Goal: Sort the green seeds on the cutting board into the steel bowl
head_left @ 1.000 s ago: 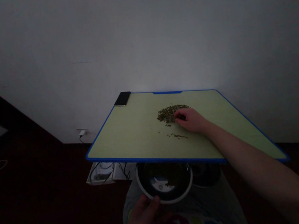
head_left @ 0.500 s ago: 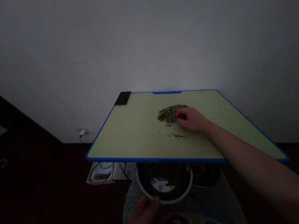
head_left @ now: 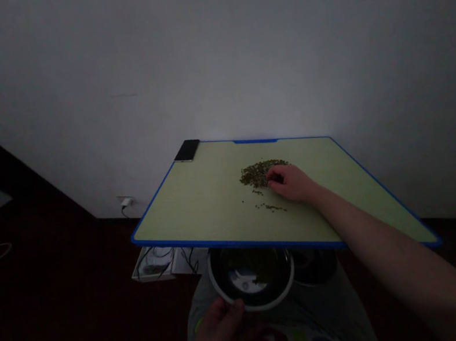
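Note:
A pile of small brownish-green grains [head_left: 255, 175] lies on the pale board with a blue rim [head_left: 210, 197]. My right hand [head_left: 289, 182] rests at the pile's right side, fingers curled together; what they hold, if anything, is too small to make out. Some stray grains [head_left: 274, 207] lie in front of the pile. Below the board's near edge, my left hand [head_left: 222, 324] grips the near-left rim of a metal bowl [head_left: 273, 303] on my lap. Dark greenish contents show dimly inside the bowl.
A black phone [head_left: 187, 150] lies on the board's far left corner. Beside the bowl, partly under the board, is a second dark round container [head_left: 315, 265]. White boxes with cables [head_left: 154, 264] sit below at left. A wall [head_left: 207, 51] stands behind, with a plugged-in charger [head_left: 126, 202].
My right hand has shifted very slightly left at the edge of the pile. My left hand and the bowl have stayed in place.

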A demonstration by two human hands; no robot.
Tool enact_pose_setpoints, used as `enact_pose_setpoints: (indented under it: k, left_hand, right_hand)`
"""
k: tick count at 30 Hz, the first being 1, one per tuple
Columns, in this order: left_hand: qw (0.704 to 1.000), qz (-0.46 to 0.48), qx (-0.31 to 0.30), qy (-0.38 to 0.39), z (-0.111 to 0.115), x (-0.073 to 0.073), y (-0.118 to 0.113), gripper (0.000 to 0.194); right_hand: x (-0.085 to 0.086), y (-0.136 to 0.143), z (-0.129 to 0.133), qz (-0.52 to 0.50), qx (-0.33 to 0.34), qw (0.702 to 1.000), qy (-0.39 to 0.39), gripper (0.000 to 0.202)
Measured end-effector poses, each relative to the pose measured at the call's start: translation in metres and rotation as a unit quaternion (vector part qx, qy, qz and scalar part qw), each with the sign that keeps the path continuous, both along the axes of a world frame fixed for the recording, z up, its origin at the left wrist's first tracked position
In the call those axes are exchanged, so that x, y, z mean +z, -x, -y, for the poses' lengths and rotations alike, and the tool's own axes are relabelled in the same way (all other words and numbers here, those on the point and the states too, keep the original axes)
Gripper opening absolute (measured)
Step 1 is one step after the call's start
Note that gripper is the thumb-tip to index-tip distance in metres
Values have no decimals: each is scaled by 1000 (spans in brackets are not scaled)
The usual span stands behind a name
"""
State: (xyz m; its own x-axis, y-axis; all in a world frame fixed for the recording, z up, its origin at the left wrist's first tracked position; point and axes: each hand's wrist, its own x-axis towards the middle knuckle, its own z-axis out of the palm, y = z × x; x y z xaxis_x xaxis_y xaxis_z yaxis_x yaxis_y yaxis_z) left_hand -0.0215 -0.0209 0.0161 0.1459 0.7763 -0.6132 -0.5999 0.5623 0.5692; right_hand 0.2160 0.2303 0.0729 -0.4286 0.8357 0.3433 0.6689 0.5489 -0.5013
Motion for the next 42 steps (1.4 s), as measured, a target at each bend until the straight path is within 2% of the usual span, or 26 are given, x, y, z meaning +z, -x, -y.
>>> enact_pose_setpoints:
  k: [11, 16, 23, 30, 35, 42]
  left_hand:
    - [1000, -12, -2, -4, 0, 2, 0, 25]
    - [1000, -13, -3, -9, 0, 0, 0, 34]
    - [1000, -9, -2, -14, -1, 2, -1, 29]
    - [1000, -10, -2, -8, -1, 6, -1, 26]
    - [1000, -2, -3, -11, -3, 1, -1, 30]
    - [1000, -6, -4, -12, -1, 4, -2, 17]
  right_hand:
    - [3, 5, 2, 16, -14, 1000, -18, 8]
    - [1, 4, 1, 6, -28, 999, -17, 6]
    - [1, 4, 1, 15, -44, 999, -20, 9]
    - [-3, 3, -2, 8, -34, 999, -24, 13]
    - [-2, 4, -2, 15, -32, 999, -22, 17]
    - [-3, 0, -4, 8, -10, 1000, -19, 17]
